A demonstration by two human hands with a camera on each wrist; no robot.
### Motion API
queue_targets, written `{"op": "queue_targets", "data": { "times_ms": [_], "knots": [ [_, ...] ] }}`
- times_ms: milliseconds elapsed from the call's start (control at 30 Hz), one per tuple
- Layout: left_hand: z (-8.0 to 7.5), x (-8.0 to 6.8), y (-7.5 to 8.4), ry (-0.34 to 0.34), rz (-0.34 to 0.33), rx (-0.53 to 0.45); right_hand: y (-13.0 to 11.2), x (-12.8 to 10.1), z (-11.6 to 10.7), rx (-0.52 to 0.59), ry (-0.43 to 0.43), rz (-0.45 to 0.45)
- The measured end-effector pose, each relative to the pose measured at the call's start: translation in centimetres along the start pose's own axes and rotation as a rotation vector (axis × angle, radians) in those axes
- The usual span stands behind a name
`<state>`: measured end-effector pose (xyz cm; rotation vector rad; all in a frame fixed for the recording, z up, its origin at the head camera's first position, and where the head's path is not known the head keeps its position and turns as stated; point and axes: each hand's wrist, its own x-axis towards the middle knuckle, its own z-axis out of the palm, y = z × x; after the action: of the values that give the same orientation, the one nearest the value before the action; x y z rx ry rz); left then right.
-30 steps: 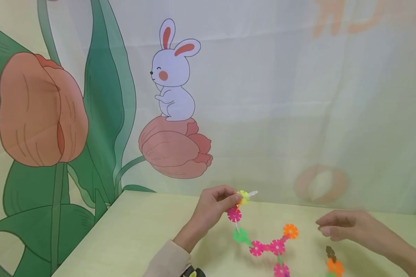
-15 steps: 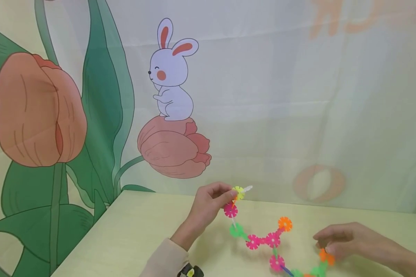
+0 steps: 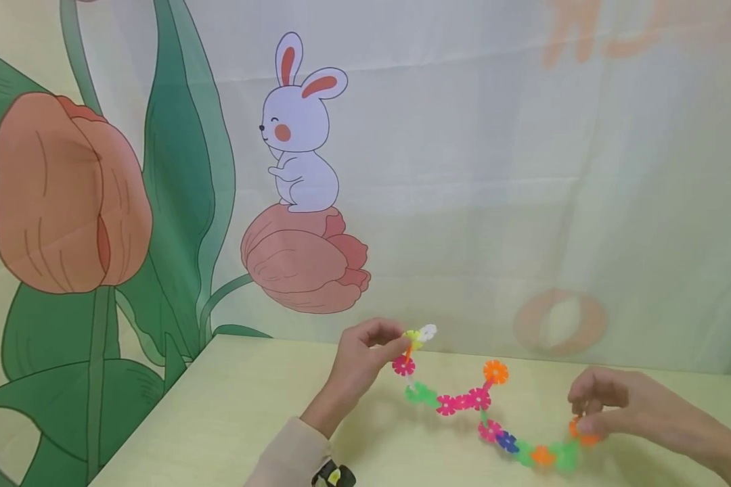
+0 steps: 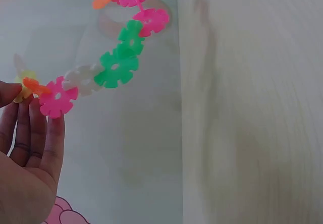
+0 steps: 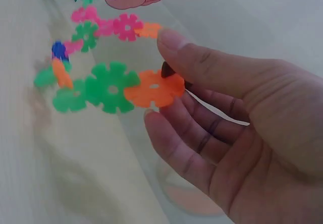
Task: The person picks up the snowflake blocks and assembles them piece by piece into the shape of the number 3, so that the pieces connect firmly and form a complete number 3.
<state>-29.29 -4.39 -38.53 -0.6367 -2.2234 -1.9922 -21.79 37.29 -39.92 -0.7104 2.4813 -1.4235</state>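
A chain of notched plastic snowflake discs [image 3: 463, 403] hangs in a sagging curve between both hands, above the table. The left hand [image 3: 365, 360] pinches the yellow disc [image 4: 26, 85] at one end between thumb and fingers; a white disc [image 3: 428, 332] sticks out beyond it. Below follow pink, white and green discs. At the other end the right hand [image 3: 630, 406] holds the orange disc [image 5: 156, 89], its thumb over a dark brown piece [image 5: 167, 69] mostly hidden by the fingers. One orange disc [image 3: 496, 372] branches upward from the middle of the chain.
The pale wooden table [image 3: 231, 406] ends against a fabric backdrop [image 3: 463, 203] printed with a rabbit [image 3: 307, 135] and tulips [image 3: 76, 196]. A black band with a yellow mark [image 3: 334, 475] shows at the left sleeve.
The right hand has come down to the chain's brown and orange end, taken hold of it and raised it. The chain's right part has lifted, while the left hand keeps its grip nearly in place.
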Motion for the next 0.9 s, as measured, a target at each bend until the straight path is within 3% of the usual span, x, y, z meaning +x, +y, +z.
{"op": "queue_targets", "data": {
  "times_ms": [233, 800, 900],
  "knots": [
    [-0.2, 0.2, -1.0, -0.020, -0.023, 0.048, -2.0, 0.2, 0.6, -0.067, 0.012, -0.062],
    [-1.1, 0.7, -3.0, -0.043, -0.104, 0.037, -4.9, 1.5, 4.8, -0.003, -0.193, -0.132],
    [-1.3, 0.7, -3.3, -0.048, -0.118, 0.020, -5.3, 1.7, 5.6, -0.009, -0.202, -0.089]
  ]
}}
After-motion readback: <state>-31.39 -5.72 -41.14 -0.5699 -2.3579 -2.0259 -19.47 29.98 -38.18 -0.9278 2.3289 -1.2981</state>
